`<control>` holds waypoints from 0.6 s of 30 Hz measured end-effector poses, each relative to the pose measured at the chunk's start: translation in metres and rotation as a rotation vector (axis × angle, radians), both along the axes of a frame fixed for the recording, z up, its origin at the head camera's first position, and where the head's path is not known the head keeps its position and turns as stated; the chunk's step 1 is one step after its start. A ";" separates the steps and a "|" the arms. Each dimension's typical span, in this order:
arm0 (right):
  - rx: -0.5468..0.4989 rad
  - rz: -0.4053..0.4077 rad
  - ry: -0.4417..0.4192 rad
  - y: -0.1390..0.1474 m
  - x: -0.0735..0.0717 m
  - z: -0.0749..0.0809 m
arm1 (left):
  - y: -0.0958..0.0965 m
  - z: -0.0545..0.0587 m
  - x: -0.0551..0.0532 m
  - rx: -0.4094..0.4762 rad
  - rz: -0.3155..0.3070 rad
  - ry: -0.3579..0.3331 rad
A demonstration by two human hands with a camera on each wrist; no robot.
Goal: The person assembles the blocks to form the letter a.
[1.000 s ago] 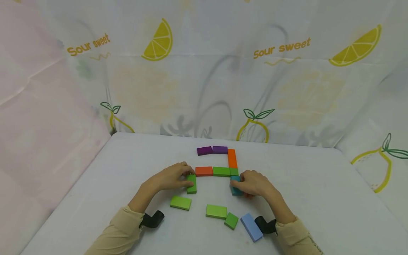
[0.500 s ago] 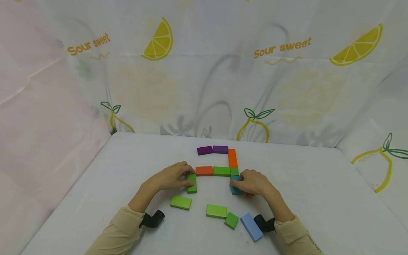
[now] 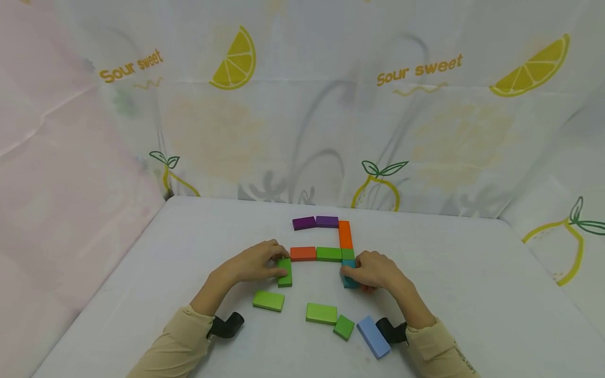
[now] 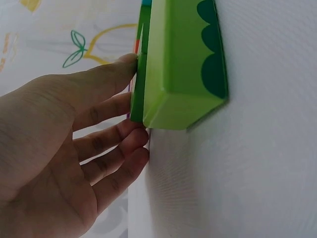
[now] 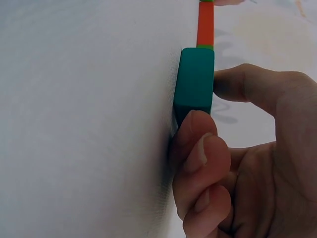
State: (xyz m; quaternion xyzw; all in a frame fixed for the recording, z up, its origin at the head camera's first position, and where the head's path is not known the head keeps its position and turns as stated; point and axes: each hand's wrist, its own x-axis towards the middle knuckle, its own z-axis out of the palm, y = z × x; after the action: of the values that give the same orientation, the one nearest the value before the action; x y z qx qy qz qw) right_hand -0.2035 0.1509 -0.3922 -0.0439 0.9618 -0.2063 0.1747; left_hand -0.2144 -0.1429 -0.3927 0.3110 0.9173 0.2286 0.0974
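In the head view my left hand (image 3: pixel 257 261) pinches a green block (image 3: pixel 285 278) lying flat, thumb on its near part and fingers at its far end. My right hand (image 3: pixel 378 270) grips a teal block (image 3: pixel 350 282); the thumb lies on its top and curled fingers sit along its right side, as the right wrist view shows. The teal block lies just in front of a small green block (image 3: pixel 347 254). Between the hands, a red-orange block (image 3: pixel 303 254) and a green block (image 3: pixel 329 254) form a row with it. The held green block stands at the row's left end.
An orange block (image 3: pixel 345 234) runs back from the row to a purple block (image 3: pixel 327 222) and a dark purple block (image 3: pixel 304 223). Nearer lie two lime blocks (image 3: pixel 268 301), a small green block (image 3: pixel 344 327) and a light blue block (image 3: pixel 373 337) by the right wrist camera (image 3: pixel 391 331).
My right wrist has shifted very slightly to the left, the teal block still in its grip. The left hand and the other blocks stay as they were.
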 end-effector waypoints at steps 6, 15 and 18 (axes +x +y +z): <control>-0.021 -0.013 -0.012 0.000 0.001 -0.001 | 0.000 0.000 0.001 -0.006 0.000 0.006; -0.005 -0.003 -0.031 0.000 -0.002 -0.002 | 0.000 -0.001 0.001 0.007 0.006 0.002; -0.006 -0.004 -0.042 0.000 -0.003 -0.003 | 0.000 -0.001 0.000 0.009 0.007 0.003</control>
State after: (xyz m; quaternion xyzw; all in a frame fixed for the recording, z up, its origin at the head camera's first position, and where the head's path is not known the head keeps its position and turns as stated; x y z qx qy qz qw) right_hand -0.2064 0.1510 -0.3947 -0.0383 0.9574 -0.2101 0.1942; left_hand -0.2140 -0.1433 -0.3938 0.3086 0.9176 0.2324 0.0937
